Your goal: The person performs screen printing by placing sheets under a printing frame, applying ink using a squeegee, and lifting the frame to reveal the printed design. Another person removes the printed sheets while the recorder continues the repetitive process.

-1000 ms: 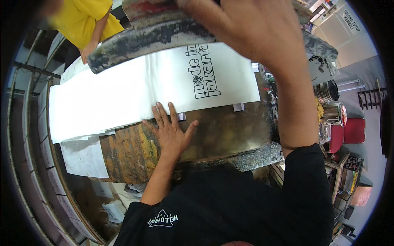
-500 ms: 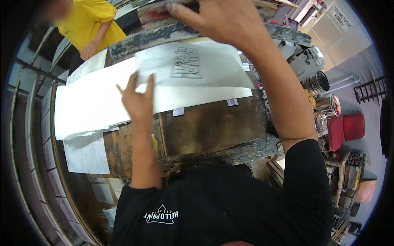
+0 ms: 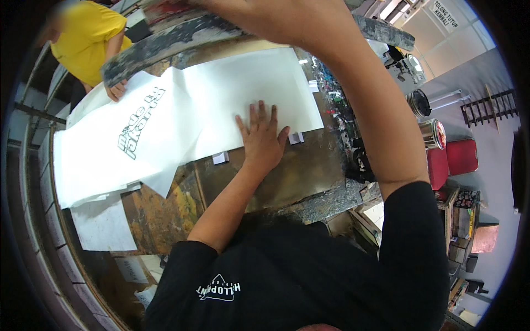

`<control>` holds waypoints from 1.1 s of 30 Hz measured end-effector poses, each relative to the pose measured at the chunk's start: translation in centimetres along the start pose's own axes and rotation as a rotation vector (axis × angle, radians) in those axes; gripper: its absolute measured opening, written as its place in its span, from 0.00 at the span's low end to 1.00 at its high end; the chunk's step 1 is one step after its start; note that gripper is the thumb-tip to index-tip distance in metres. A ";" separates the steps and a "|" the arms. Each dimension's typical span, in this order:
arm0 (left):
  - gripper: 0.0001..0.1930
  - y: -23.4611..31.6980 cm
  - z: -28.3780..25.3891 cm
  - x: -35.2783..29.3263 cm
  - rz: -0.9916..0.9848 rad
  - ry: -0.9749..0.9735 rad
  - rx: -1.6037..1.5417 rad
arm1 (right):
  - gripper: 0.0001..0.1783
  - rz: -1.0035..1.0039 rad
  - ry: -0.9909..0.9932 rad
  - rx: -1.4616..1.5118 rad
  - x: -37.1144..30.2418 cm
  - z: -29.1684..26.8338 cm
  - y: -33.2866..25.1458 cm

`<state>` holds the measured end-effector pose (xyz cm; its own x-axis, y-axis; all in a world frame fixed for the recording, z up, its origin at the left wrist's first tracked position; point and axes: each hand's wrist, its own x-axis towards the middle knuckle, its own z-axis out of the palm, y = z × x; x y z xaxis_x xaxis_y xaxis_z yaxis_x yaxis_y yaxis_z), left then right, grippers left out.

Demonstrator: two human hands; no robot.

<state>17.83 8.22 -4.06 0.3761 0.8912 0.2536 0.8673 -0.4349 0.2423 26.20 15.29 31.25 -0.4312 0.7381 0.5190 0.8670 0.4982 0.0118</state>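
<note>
My left hand (image 3: 262,138) lies flat with fingers spread on a blank white sheet (image 3: 221,83) over a stained wooden board (image 3: 298,171). Small folded white tabs (image 3: 221,158) sit along the sheet's near edge. To the left, a thin printed sheet (image 3: 165,146) with dark outlined lettering lies askew over other white paper, its near corner hanging past the edge. My right hand (image 3: 259,16) is raised at the top, beside a paint-crusted wooden frame (image 3: 171,47). Its fingers are cut off by the picture's upper edge, so whether it grips the frame is hidden.
Across at upper left stands a person in a yellow shirt (image 3: 88,36), one hand (image 3: 116,89) by the paper's far edge. Metal racks (image 3: 33,182) line the left. Paint tins (image 3: 432,134) and red chairs (image 3: 461,157) stand right. Colourful specks dot the table's right side (image 3: 337,110).
The printed sheet has moved from the board onto the paper at left. My left hand went right and now rests on the blank sheet. My right hand has risen mostly out of view.
</note>
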 end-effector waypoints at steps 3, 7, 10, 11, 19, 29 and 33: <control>0.30 -0.1 0.3 0.7 -0.035 0.030 0.023 | 0.45 0.021 -0.047 0.111 0.6 1.4 1.2; 0.29 -0.5 -1.6 1.5 -0.122 -0.066 -0.196 | 0.44 -0.061 0.138 -0.032 2.0 2.2 1.6; 0.29 -0.1 -1.7 2.1 -0.112 -0.165 -0.127 | 0.42 0.009 -0.073 0.131 2.7 -0.3 1.3; 0.29 0.1 -1.4 2.2 -0.063 -0.116 -0.032 | 0.42 0.071 -0.173 0.212 2.2 -2.2 0.9; 0.31 2.0 0.5 2.4 0.019 -0.066 0.036 | 0.40 0.042 -0.236 0.216 1.8 -2.3 0.7; 0.30 2.0 1.9 1.2 0.049 0.109 -0.060 | 0.42 -0.076 0.229 -0.082 0.2 1.2 -0.3; 0.31 1.9 -3.9 1.9 -0.014 0.189 -0.098 | 0.40 0.032 0.100 0.019 1.2 1.9 0.8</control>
<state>18.92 8.64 0.52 0.2884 0.8611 0.4186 0.8325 -0.4416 0.3347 25.86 17.44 30.22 -0.3753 0.7053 0.6014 0.8745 0.4844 -0.0223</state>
